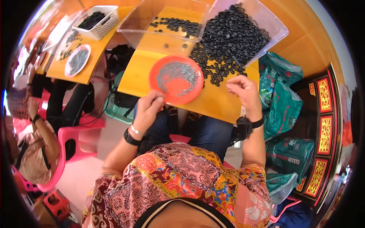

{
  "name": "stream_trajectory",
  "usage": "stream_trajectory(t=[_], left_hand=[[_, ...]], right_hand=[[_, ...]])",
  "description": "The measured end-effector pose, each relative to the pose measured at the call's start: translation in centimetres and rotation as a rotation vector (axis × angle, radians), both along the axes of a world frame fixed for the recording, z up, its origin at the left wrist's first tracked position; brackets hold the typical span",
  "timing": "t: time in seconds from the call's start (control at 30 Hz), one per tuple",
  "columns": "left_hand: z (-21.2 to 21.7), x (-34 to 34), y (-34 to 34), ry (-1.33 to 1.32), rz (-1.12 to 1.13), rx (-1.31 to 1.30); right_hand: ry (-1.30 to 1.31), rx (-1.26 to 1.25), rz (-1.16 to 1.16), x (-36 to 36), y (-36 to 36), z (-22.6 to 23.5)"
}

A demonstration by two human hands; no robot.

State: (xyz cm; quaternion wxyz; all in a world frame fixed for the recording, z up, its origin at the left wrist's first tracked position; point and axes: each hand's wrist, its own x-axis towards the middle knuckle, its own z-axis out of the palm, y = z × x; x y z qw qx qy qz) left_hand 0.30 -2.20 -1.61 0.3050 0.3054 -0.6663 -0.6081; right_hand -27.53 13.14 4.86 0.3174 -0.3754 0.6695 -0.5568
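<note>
A round orange-red plate (155, 76) lies on the yellow table with many small grey metal pieces (176, 74) spread over it. At the plate's near left rim is my left hand (149, 108), thumb and fingers pinched together; whatever they hold is too small to make out. My right hand (245, 93) hovers over the table's right side, fingers curled toward the thumb, and any piece in it is hidden. Just beyond it lie loose black ring-like parts (216, 74), spilling from a big heap (235, 34) in a tilted clear plastic bin (276, 30).
A clear plastic box (131, 32) stands at the table's back, with black parts around it. Green bags (283, 110) fill the right side. On the left, a co-worker (38, 148) sits on a pink chair (78, 140) by another table with a white basket (100, 30) and plate (69, 72).
</note>
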Motion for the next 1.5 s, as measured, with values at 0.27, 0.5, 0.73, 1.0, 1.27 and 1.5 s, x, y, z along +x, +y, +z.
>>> stream_trajectory(t=[0.27,0.5,0.73,1.0,1.27,1.5], left_hand=[[0.6,-1.3,1.8,0.049,-0.221,0.191],[-1.3,-0.6,0.9,-0.010,-0.222,0.197],[-2.1,-0.7,1.3,0.018,-0.301,0.264],[-3.4,0.2,-0.2,0.115,-0.295,0.358],[-1.3,1.3,-1.8,0.224,-0.100,0.454],[-0.6,1.2,-1.2,0.114,-0.096,0.448]], right_hand=[[-0.178,-0.241,0.315,11.5,-6.6,-4.3],[-0.455,-0.210,0.210,13.8,-6.9,-7.3],[-0.121,-0.170,0.140,13.8,-5.0,-7.1],[0.153,-0.122,0.230,12.6,-6.2,-7.1],[0.832,0.212,0.306,8.8,-11.8,-5.2],[0.937,0.376,0.347,9.3,-13.8,-6.1]])
